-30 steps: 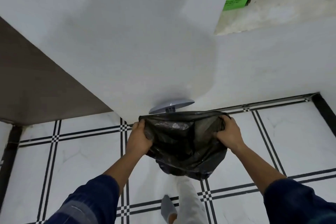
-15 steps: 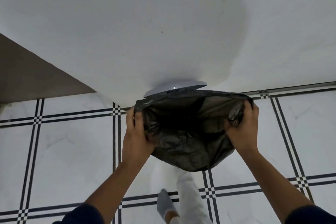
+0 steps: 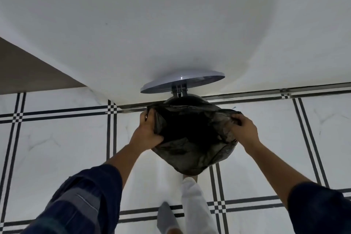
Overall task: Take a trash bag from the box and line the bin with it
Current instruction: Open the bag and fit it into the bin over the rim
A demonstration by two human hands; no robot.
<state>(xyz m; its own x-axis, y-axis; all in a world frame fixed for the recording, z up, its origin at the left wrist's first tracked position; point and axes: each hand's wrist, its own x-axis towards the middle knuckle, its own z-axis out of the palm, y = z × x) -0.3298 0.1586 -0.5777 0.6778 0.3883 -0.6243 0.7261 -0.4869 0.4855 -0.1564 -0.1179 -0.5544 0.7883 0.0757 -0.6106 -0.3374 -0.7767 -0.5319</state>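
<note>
From the head camera, looking down, both hands hold a black trash bag (image 3: 191, 138) open by its top edge. The left hand (image 3: 147, 133) grips the left side of the edge, and the right hand (image 3: 245, 129) pinches the right side. The mouth of the bag stretches from side to side between them, and the rest hangs down toward the tiled floor (image 3: 57, 138). The bin (image 3: 185, 99) stands just past the bag, farther from the person, by the white wall (image 3: 171, 24). Only its dark top shows, under a raised grey lid (image 3: 182, 81). Both hands look about the same way from the bin. The bag is not in the bin yet, so I think it must go forward and down.
</note>
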